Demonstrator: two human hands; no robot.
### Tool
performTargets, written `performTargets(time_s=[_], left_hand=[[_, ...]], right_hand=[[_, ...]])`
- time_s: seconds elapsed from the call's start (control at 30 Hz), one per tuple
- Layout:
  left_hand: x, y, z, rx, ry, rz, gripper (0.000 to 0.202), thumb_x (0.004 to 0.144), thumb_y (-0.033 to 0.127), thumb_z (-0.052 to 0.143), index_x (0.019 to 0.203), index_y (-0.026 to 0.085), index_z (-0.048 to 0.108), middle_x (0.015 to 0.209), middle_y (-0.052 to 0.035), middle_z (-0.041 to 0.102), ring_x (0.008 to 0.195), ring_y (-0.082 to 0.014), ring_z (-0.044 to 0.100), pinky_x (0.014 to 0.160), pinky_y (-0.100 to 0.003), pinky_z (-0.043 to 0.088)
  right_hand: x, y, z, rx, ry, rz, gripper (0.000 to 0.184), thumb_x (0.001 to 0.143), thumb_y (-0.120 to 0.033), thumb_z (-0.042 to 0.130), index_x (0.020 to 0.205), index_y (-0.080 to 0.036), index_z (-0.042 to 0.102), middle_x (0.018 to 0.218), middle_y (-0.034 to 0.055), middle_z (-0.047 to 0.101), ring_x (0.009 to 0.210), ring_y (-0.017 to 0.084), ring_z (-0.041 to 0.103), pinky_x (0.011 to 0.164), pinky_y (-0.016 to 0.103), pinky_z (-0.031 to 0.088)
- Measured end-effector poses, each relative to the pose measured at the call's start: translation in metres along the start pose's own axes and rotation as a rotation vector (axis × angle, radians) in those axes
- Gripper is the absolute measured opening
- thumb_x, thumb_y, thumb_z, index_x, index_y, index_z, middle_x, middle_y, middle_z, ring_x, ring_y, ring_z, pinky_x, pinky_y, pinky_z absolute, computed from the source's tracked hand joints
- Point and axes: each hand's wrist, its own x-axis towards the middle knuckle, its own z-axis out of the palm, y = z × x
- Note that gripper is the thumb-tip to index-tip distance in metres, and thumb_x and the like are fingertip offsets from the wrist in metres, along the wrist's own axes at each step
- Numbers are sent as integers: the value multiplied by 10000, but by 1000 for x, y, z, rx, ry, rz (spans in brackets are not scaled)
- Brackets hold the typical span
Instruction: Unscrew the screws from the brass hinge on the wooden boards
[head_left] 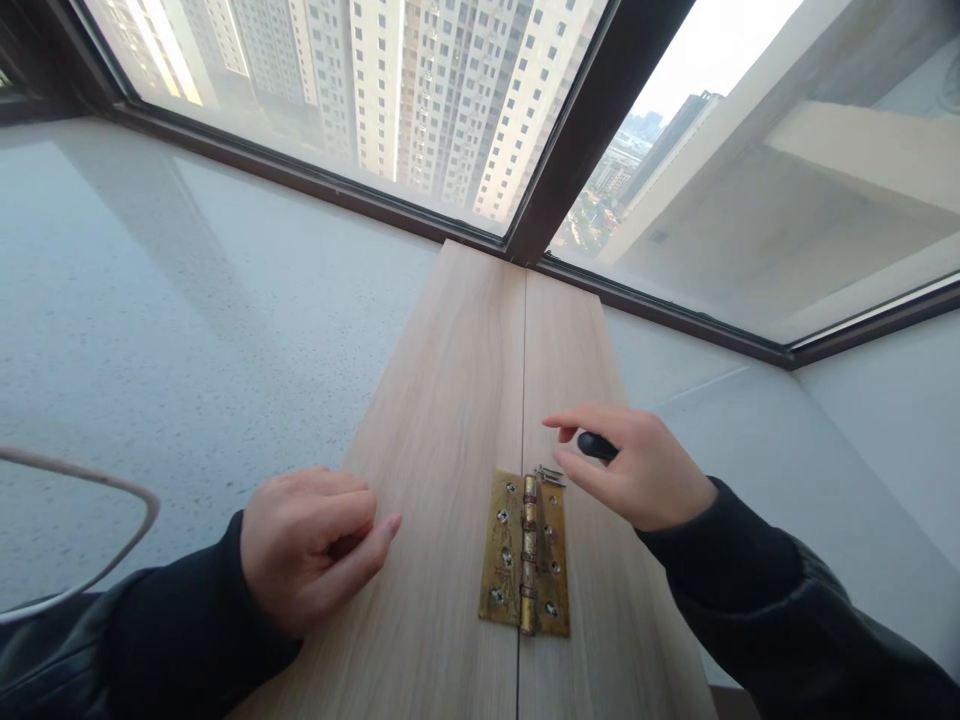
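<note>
A worn brass hinge (528, 560) lies flat across the seam between two pale wooden boards. Screws sit in its left leaf; the right leaf has one screw at the bottom and open-looking holes above. A few loose screws (551, 476) rest at the top of the right leaf. Just above them is my right hand (637, 465), its curled fingers holding a tool with a rounded black handle (597, 446); the rest of the tool is hidden. Its thumb and index finger are apart. My left hand (315, 545) rests loosely closed at the left board, left of the hinge, seemingly with nothing in it.
The left board (442, 400) and right board (574, 350) reach to the dark window frame (540, 190). A speckled white sill (225, 330) extends on the left. A white cable (142, 500) curves beside my left sleeve. Tall buildings show through the glass.
</note>
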Motion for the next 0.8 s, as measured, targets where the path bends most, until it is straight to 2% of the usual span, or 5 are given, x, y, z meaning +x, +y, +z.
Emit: performTargets(time_s=[0.1, 0.27, 0.37, 0.6, 0.8], left_hand=[[0, 0, 0, -11, -2, -2, 404, 863, 204, 438, 510, 169, 243, 496, 50, 261, 483, -85, 245, 508, -279, 219], [-1, -1, 1, -18, -8, -6, 399, 868, 208, 438, 528, 170, 231, 512, 51, 245, 486, -84, 243, 513, -277, 216], [-2, -2, 1, -6, -13, -4, 398, 873, 216, 428, 532, 172, 228, 518, 51, 240, 486, -83, 247, 511, -277, 214], [-1, -2, 1, 42, -20, 6, 417, 883, 234, 403, 499, 177, 250, 507, 51, 249, 480, -87, 261, 502, -278, 235], [-3, -3, 3, 15, -16, -6, 407, 883, 232, 412, 522, 173, 233, 519, 51, 240, 492, -85, 251, 513, -274, 223]], right_hand=[[-16, 2, -12, 199, 169, 139, 134, 770, -276, 588, 843, -208, 678, 737, 30, 638, 680, 178, 588, 617, 329, 474], [-47, -18, -8, 1191, 353, 252, 167, 767, -290, 519, 662, -217, 627, 528, -35, 360, 459, 108, 375, 411, 259, 301], [-61, -42, 7, 1555, 420, 240, 179, 769, -304, 493, 624, -218, 553, 518, -56, 256, 417, 84, 273, 384, 240, 272], [-73, -67, 43, 1671, 488, 188, 206, 802, -340, 443, 635, -236, 506, 490, -59, 199, 402, 98, 193, 378, 250, 208], [-83, -70, 52, 1502, 499, 88, 234, 805, -431, 430, 675, -247, 494, 515, -34, 269, 456, 124, 288, 422, 273, 268]])
